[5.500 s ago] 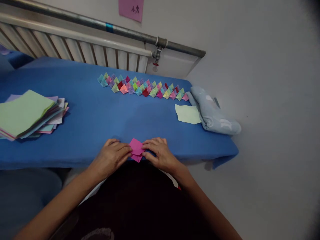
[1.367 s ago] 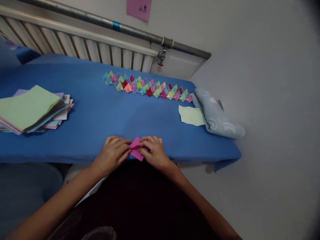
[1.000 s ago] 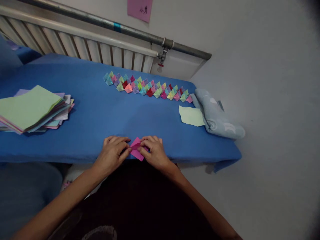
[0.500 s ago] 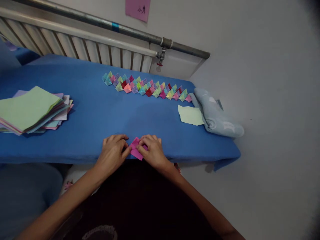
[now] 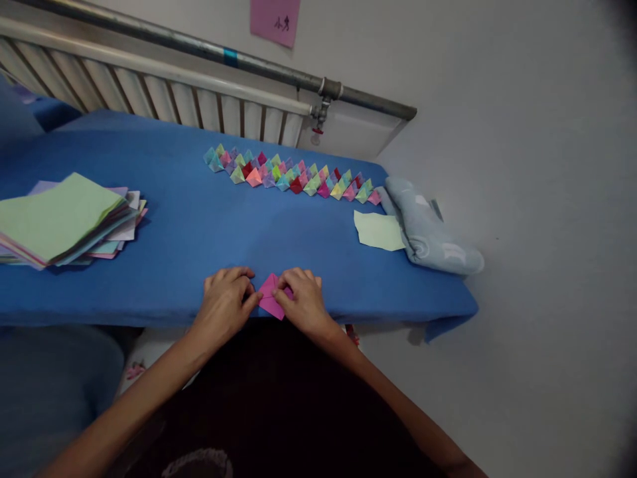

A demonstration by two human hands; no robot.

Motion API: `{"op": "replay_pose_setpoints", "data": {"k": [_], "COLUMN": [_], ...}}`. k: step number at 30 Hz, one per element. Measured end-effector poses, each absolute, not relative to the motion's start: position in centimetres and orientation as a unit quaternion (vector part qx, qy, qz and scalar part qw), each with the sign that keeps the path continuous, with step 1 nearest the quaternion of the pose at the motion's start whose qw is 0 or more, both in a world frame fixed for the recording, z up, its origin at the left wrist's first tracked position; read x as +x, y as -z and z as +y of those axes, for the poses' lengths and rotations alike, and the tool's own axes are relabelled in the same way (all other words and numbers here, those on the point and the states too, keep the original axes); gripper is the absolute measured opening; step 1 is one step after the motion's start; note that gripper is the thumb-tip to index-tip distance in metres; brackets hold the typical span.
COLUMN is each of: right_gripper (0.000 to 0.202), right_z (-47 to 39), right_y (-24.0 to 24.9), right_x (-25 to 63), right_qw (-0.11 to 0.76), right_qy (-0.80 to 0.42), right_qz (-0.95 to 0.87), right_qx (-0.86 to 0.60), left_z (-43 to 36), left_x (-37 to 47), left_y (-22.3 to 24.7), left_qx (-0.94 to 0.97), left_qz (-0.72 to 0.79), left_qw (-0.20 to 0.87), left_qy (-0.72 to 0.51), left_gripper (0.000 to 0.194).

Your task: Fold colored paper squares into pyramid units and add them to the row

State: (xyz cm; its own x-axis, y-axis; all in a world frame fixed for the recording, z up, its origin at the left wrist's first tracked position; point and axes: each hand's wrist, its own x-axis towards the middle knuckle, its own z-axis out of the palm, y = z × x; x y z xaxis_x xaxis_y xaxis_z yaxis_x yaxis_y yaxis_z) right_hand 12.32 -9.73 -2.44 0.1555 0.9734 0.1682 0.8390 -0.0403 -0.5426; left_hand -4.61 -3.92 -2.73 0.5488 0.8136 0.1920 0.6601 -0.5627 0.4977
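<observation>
A small folded piece of bright pink paper (image 5: 271, 307) lies at the near edge of the blue-covered table (image 5: 199, 226), between my two hands. My left hand (image 5: 227, 295) touches its left corner with thumb and fingers closed together. From the right, my right hand (image 5: 302, 299) pinches the paper, thumb and forefinger over its right part, which is partly hidden. A crease line crosses the pink paper, and its upper part comes to a point.
At the left lies a stack of coloured paper sheets (image 5: 60, 212). Rows of small folded paper pieces (image 5: 293, 176) stand along the back. A pale green sheet (image 5: 379, 231) lies beside a rolled grey-blue cloth (image 5: 428, 232) at right. A radiator (image 5: 164, 99) runs behind the table.
The upper flap of the pink paper now lies flatter, forming a neater point. Both hands have stayed nearly in place.
</observation>
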Motion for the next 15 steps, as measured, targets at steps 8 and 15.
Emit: {"op": "replay_pose_setpoints", "data": {"k": [8,15], "right_gripper": [0.022,0.026], "right_z": [-9.9,-10.2], "right_y": [2.3,2.3], "right_x": [12.4,12.4], "right_qw": [0.241,0.231], "right_qy": [-0.134,-0.115], "right_qz": [-0.659,-0.662], "right_qx": [-0.700,-0.703], "left_z": [-4.0,-4.9], "left_x": [-4.8,-6.0], "left_y": [3.4,4.3], "left_qx": [0.864,0.915], "left_qz": [0.422,0.325], "left_qw": [0.171,0.075], "left_qy": [-0.216,-0.227], "left_gripper": [0.014,0.036]}}
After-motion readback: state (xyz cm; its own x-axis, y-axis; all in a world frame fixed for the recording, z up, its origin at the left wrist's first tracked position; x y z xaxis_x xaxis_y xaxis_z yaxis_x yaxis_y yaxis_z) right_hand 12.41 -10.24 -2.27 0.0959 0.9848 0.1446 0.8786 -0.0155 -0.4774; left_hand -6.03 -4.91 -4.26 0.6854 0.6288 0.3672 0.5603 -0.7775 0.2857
